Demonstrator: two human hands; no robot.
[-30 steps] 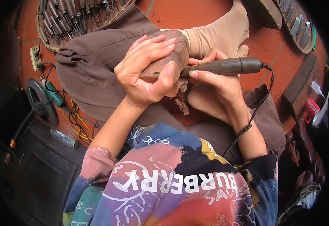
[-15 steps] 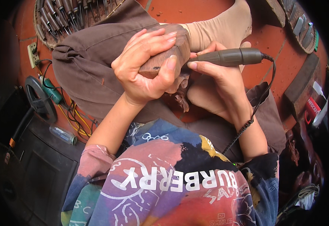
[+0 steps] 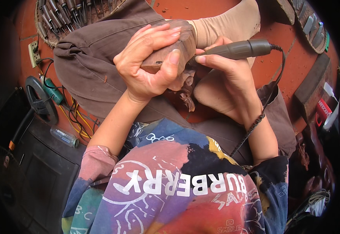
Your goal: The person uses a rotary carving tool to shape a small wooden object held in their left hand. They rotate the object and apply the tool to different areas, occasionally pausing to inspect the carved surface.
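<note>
Your left hand (image 3: 143, 64) grips the wood carving (image 3: 186, 43) at upper center of the frame. Your right hand (image 3: 232, 74) grips the rotary handpiece (image 3: 240, 49), pointed at the carving's right side.

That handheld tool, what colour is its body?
The handheld tool is dark olive-grey, showing best in the head view.

left hand (image 3: 133, 64): gripping carved wood block (image 3: 187, 38) | right hand (image 3: 234, 72): holding corded handpiece (image 3: 240, 49)

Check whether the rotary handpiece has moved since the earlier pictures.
Yes: the rotary handpiece has swung its corded end toward the picture's top, judged against the dark wooden plank.
</note>
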